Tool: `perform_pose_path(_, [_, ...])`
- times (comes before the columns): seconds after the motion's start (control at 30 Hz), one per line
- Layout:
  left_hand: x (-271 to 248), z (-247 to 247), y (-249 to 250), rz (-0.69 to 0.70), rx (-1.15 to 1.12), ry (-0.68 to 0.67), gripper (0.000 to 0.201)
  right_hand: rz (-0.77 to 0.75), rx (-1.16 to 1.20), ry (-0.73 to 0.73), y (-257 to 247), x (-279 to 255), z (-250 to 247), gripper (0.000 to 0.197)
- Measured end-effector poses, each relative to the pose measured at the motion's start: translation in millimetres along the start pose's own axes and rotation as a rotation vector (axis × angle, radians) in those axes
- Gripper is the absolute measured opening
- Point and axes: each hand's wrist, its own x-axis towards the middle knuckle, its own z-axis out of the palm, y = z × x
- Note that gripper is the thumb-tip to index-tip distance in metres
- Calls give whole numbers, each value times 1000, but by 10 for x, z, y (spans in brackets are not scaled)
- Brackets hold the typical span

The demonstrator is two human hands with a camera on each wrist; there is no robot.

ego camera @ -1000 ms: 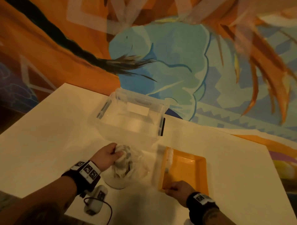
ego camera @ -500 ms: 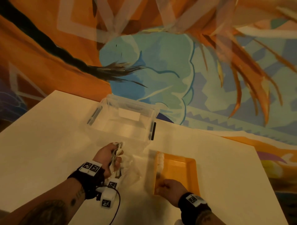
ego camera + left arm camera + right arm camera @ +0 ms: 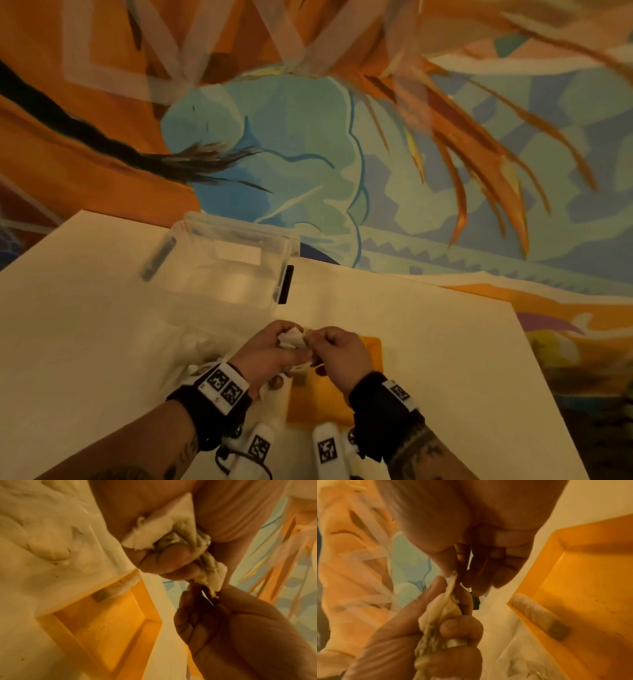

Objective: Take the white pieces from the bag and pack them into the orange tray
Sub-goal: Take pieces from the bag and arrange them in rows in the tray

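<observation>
Two hands meet above the orange tray (image 3: 106, 628), near the counter's (image 3: 428, 342) front edge. The left hand (image 3: 265, 353) grips a crumpled white piece (image 3: 173, 534) in curled fingers (image 3: 460, 627); the right hand (image 3: 342, 353) pinches its free corner between thumb and fingertips. One rolled white piece (image 3: 539, 615) lies along the tray's left wall; the rest of its floor is bare. The bag (image 3: 202, 342) sits just left of the tray, one clear box (image 3: 222, 270) near the counter's back edge.
</observation>
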Motion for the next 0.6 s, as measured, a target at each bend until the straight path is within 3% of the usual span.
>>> perform_pose_path(0.17, [63, 304, -49, 39, 2, 15, 23, 35, -13, 4, 186, 6, -343, 29])
perform_pose_path(0.37, [119, 567, -168, 24, -169, 96, 17, 14, -62, -53, 317, -48, -501, 25])
perform_pose_path(0.6, [251, 517, -261, -10, -181, 145, 20, 55, 178, 44, 225, 81, -684, 16])
